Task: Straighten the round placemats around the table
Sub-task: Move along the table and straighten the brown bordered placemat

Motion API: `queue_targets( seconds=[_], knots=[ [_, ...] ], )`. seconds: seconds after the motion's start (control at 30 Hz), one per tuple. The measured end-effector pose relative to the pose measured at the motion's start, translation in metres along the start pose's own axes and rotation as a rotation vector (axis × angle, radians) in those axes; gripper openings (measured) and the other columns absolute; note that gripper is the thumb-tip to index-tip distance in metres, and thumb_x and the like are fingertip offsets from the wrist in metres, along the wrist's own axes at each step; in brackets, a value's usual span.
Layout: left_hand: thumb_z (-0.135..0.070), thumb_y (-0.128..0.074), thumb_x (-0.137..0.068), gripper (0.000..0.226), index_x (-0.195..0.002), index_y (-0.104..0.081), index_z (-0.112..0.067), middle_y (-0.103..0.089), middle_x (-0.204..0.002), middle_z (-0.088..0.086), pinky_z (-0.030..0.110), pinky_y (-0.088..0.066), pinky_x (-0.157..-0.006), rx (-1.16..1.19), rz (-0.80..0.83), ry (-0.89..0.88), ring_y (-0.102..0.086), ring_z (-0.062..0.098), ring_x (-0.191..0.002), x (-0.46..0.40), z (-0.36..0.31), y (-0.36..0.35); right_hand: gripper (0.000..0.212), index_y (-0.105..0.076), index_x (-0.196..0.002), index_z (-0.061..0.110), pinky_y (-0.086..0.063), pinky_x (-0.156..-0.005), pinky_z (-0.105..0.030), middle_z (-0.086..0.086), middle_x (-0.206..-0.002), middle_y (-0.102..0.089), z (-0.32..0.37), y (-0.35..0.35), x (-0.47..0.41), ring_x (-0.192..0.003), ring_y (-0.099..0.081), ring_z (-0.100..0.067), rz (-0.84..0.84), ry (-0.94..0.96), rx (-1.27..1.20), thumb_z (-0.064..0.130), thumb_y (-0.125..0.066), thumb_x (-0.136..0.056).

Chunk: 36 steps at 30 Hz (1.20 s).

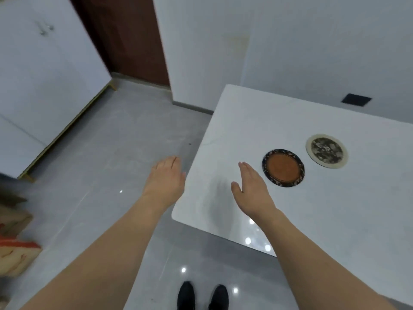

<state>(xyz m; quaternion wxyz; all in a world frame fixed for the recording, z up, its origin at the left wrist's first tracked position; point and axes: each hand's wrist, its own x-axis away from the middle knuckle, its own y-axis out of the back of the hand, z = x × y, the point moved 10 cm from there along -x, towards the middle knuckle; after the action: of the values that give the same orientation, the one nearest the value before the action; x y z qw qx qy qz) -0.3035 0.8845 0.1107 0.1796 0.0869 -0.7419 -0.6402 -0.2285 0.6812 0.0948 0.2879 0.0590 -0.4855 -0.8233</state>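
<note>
Two round placemats lie on the white table [257,121]. The nearer placemat [283,168] is orange-brown with a dark patterned rim. The farther placemat [326,151] is cream with a dark mottled centre. My right hand [251,189] hovers flat and open over the table, just left of the orange placemat, not touching it. My left hand [166,177] is held open over the floor, just left of the table's left edge. Both hands hold nothing.
The table's near corner [176,217] is rounded and sits right in front of me. A white cabinet [40,86] stands to the left, a brown door [131,39] behind. Boxes [15,238] lie at the far left on the grey tiled floor. My dark shoes [203,296] show below.
</note>
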Motion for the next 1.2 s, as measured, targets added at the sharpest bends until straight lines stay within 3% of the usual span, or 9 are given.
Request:
queue_targets(
  seconds=[0.17,0.3,0.43,0.57,0.67,0.8,0.9,1.03,1.2],
  knots=[
    [-0.028,-0.039,-0.101,0.042,-0.135,-0.047,-0.005,-0.048,-0.137,0.012,0.041,-0.038,-0.1,0.094,0.043,-0.149,-0.046,0.032,-0.121,-0.06,-0.099,-0.034,0.057,-0.028,-0.148,0.006,-0.023,-0.114,-0.034,-0.01,-0.153,-0.032,-0.105,0.033,0.001,-0.141,-0.029,-0.024,-0.186,-0.271,-0.095,0.026,-0.043,-0.096],
    [-0.03,-0.038,-0.101,0.046,-0.14,-0.043,-0.005,-0.043,-0.141,0.015,0.041,-0.037,-0.104,0.279,0.18,-0.188,-0.041,0.032,-0.128,-0.103,-0.187,-0.091,0.049,-0.04,-0.138,0.008,-0.038,-0.097,-0.041,-0.015,-0.134,-0.047,-0.198,0.038,-0.007,-0.116,-0.046,-0.032,-0.3,-0.54,-0.026,0.032,-0.04,-0.095],
    [-0.038,-0.04,-0.099,0.047,-0.132,-0.048,-0.006,-0.051,-0.13,0.015,0.041,-0.04,-0.094,0.276,0.108,-0.193,-0.047,0.033,-0.118,-0.148,-0.241,-0.138,0.052,-0.041,-0.136,0.009,-0.035,-0.096,-0.044,-0.015,-0.13,-0.047,-0.266,0.026,-0.026,-0.114,-0.043,-0.033,-0.364,-0.686,0.081,0.04,-0.036,-0.095],
    [-0.043,-0.043,-0.094,0.048,-0.131,-0.052,-0.013,-0.055,-0.12,0.01,0.042,-0.04,-0.086,0.085,-0.148,-0.16,-0.049,0.032,-0.106,-0.151,-0.246,-0.159,0.055,-0.036,-0.141,0.013,-0.026,-0.103,-0.045,-0.008,-0.136,-0.04,-0.277,0.008,-0.031,-0.122,-0.035,-0.03,-0.5,-0.625,0.222,0.041,-0.038,-0.093],
    [-0.04,-0.047,-0.09,0.046,-0.128,-0.055,-0.015,-0.056,-0.115,0.008,0.042,-0.039,-0.087,0.149,-0.283,-0.212,-0.05,0.031,-0.104,-0.15,-0.246,-0.165,0.048,-0.043,-0.135,0.02,-0.027,-0.102,-0.042,-0.003,-0.131,-0.046,-0.285,0.009,-0.029,-0.119,-0.037,-0.025,-0.62,-0.591,0.125,0.038,-0.044,-0.09],
    [-0.031,-0.053,-0.082,0.044,-0.125,-0.052,-0.024,-0.055,-0.115,-0.003,0.033,-0.032,-0.091,0.405,-0.25,-0.258,-0.046,0.021,-0.109,-0.154,-0.241,-0.162,0.038,-0.047,-0.127,0.028,-0.033,-0.087,-0.033,0.006,-0.111,-0.06,-0.276,0.018,-0.031,-0.1,-0.05,-0.019,-0.677,-0.431,-0.025,0.025,-0.049,-0.09],
    [-0.024,-0.053,-0.084,0.033,-0.117,-0.051,-0.027,-0.058,-0.102,-0.011,0.029,-0.03,-0.091,0.567,-0.238,-0.26,-0.049,0.015,-0.1,-0.153,-0.237,-0.159,0.029,-0.048,-0.121,0.024,-0.043,-0.082,-0.038,0.004,-0.09,-0.064,-0.277,0.021,-0.027,-0.078,-0.055,-0.018,-0.716,-0.42,-0.142,0.021,-0.047,-0.092],
    [-0.024,-0.052,-0.089,0.037,-0.127,-0.049,-0.024,-0.055,-0.079,-0.013,0.027,-0.028,-0.09,0.667,-0.229,-0.241,-0.053,0.014,-0.076,-0.155,-0.232,-0.163,0.032,-0.047,-0.126,0.023,-0.045,-0.086,-0.038,0.004,-0.081,-0.064,-0.282,0.017,-0.028,-0.071,-0.057,-0.018,-0.72,-0.42,-0.176,0.025,-0.044,-0.093],
    [-0.024,-0.05,-0.089,0.035,-0.123,-0.059,-0.024,-0.056,-0.073,-0.01,0.038,-0.04,-0.1,0.698,-0.223,-0.226,-0.054,0.016,-0.075,-0.154,-0.232,-0.16,0.048,-0.041,-0.14,0.018,-0.04,-0.09,-0.034,0.0,-0.079,-0.063,-0.277,0.019,-0.028,-0.073,-0.056,-0.021,-0.698,-0.41,-0.147,0.022,-0.045,-0.093]
  ],
)
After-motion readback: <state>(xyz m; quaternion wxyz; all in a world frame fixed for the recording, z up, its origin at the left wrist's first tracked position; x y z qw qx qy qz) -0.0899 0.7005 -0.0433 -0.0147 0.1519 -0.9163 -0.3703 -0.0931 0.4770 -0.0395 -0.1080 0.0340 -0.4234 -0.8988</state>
